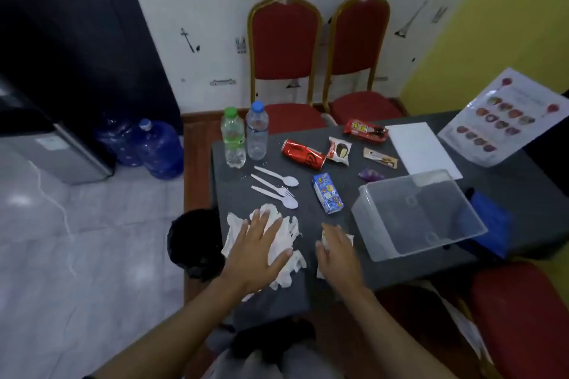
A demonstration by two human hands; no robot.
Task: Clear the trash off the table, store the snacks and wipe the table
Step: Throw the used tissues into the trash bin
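while both hands are spread over paper at the near edge of the table (308, 138), i count several ways this could slip. my left hand (258, 252) lies flat and open, fingers splayed, on the big heap of crumpled tissues (278, 232); it grips nothing yet. my right hand (337, 252) is open too, palm down over a smaller wad of tissue (349, 238), and i cannot tell whether the fingertips have curled under it.

the heap is loose and ragged, with a tail hanging past the table's near lip, so a shallow scoop would likely leave shreds behind or drop them on the floor rather than into the black bin (192, 240), which sits low beside the table's left edge. the plastic spoons and fork (275, 186) lie just beyond the heap; a wide sweep could drag them along or flick them off.

the blue snack box (328, 197) stands near my right hand, between it and the crushed red can (303, 158), and could be knocked. the clear tub (418, 215) for the snacks overhangs toward the near side and looks light enough to skid if bumped. the two bottles (246, 135) are upright at the far left corner, close to the edge.
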